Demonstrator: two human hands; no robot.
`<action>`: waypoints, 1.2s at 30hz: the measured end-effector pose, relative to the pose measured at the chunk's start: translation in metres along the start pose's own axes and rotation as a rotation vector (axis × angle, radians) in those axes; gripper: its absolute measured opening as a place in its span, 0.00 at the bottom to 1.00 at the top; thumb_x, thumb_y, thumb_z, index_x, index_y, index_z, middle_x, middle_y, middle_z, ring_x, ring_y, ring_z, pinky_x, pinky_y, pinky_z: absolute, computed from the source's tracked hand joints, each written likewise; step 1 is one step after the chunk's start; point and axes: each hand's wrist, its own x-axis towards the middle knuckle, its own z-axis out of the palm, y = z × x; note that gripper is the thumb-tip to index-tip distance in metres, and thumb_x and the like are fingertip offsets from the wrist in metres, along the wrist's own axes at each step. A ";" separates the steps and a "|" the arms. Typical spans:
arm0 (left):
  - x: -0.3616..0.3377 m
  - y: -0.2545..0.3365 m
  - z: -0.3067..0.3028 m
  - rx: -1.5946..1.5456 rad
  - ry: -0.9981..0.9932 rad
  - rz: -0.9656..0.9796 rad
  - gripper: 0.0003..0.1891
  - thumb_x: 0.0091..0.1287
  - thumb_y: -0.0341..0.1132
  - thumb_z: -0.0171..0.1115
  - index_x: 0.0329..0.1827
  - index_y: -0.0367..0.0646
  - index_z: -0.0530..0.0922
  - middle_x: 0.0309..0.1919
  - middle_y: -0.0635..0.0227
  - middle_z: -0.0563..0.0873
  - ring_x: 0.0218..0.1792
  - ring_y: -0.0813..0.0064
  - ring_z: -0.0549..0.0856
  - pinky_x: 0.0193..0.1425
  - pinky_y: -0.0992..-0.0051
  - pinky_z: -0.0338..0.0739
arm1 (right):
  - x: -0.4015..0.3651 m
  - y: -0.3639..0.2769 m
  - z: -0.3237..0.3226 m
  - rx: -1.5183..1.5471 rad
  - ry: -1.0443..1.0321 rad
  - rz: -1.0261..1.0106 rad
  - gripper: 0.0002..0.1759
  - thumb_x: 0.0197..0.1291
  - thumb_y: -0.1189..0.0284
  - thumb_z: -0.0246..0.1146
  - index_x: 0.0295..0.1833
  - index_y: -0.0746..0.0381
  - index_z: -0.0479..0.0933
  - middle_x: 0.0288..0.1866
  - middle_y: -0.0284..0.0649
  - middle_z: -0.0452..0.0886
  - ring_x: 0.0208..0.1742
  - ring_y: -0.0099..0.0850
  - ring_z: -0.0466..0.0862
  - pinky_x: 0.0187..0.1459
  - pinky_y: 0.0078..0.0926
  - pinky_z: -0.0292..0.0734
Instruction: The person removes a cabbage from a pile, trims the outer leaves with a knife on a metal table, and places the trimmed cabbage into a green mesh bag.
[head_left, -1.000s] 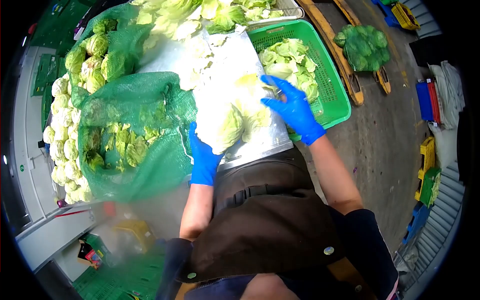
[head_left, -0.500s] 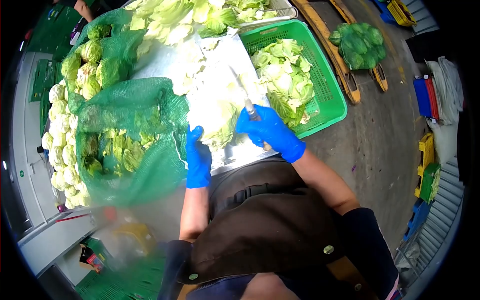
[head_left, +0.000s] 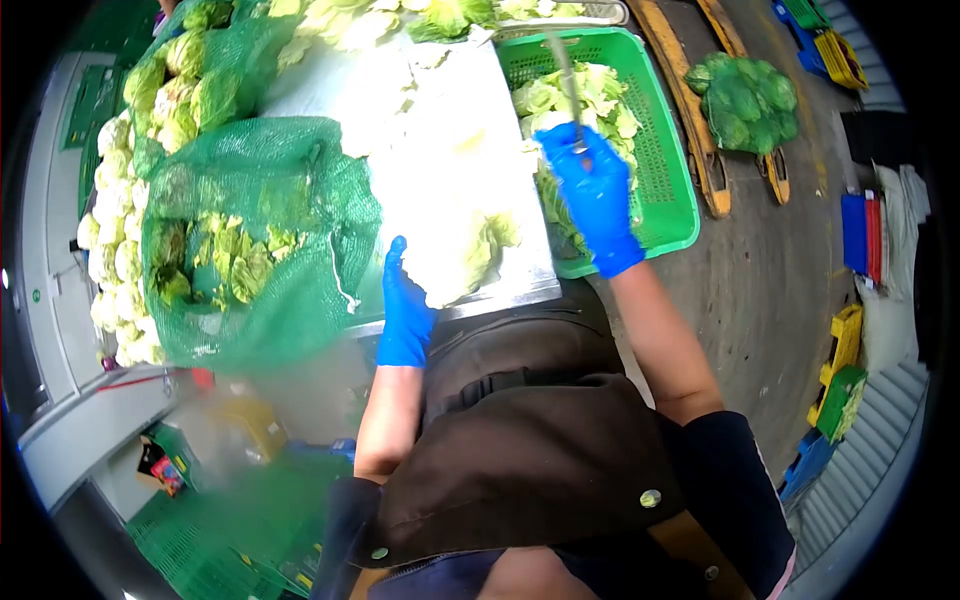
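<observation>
A pale cabbage (head_left: 485, 255), washed out by glare, lies near the front edge of the metal tabletop (head_left: 525, 235). Against its left side is my blue-gloved left hand (head_left: 405, 315), thumb up and fingers partly hidden by the cabbage. My right hand (head_left: 597, 195), also gloved in blue, is closed around a knife (head_left: 566, 85) whose blade points up and away. That hand is above the near left part of the green crate (head_left: 670, 195), apart from the cabbage. Loose cabbage leaves (head_left: 605, 95) fill part of the crate.
A green mesh bag (head_left: 290, 170) with leaves in it lies left of the tabletop. Beyond it are stacked cabbages (head_left: 115, 240). More leaves (head_left: 350, 25) cover the far end. At the right, a bagged bunch of cabbages (head_left: 742, 103) rests on orange pallet-truck forks (head_left: 690, 110).
My right hand has moved right and away from the cabbage, carrying the knife over the crate. The left hand stays beside the cabbage. The whole view has shifted slightly.
</observation>
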 end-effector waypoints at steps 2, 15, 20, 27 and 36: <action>-0.001 0.000 -0.009 -0.102 -0.203 0.010 0.32 0.70 0.52 0.54 0.70 0.39 0.68 0.66 0.55 0.76 0.63 0.54 0.78 0.67 0.53 0.72 | 0.013 0.005 -0.008 -0.137 -0.145 -0.073 0.08 0.62 0.76 0.67 0.47 0.62 0.81 0.40 0.32 0.85 0.39 0.17 0.80 0.43 0.20 0.78; -0.014 0.026 -0.018 0.039 0.006 0.069 0.31 0.72 0.55 0.47 0.73 0.45 0.67 0.69 0.58 0.73 0.67 0.54 0.74 0.71 0.52 0.68 | 0.000 0.006 0.009 -0.029 -0.006 0.067 0.21 0.63 0.73 0.67 0.61 0.64 0.77 0.45 0.39 0.86 0.46 0.25 0.85 0.48 0.24 0.80; -0.016 0.055 -0.013 -0.020 -0.096 -0.050 0.37 0.71 0.63 0.42 0.73 0.44 0.65 0.71 0.56 0.71 0.66 0.48 0.74 0.67 0.46 0.70 | -0.030 -0.015 0.041 -0.110 -0.551 -0.056 0.39 0.59 0.75 0.69 0.76 0.56 0.64 0.68 0.35 0.75 0.61 0.24 0.74 0.57 0.25 0.75; -0.053 0.124 -0.028 0.615 -0.540 0.008 0.51 0.61 0.68 0.57 0.75 0.33 0.58 0.71 0.46 0.66 0.65 0.52 0.75 0.58 0.51 0.78 | -0.037 -0.047 0.065 0.463 -0.501 0.623 0.24 0.70 0.64 0.61 0.65 0.67 0.73 0.55 0.36 0.82 0.49 0.20 0.81 0.49 0.21 0.77; -0.018 0.087 -0.049 0.389 -0.325 0.252 0.55 0.50 0.50 0.74 0.78 0.39 0.54 0.75 0.59 0.63 0.75 0.58 0.62 0.77 0.57 0.58 | -0.062 0.029 0.078 0.263 -0.466 0.844 0.25 0.68 0.48 0.60 0.28 0.57 0.75 0.19 0.29 0.73 0.16 0.19 0.68 0.17 0.20 0.62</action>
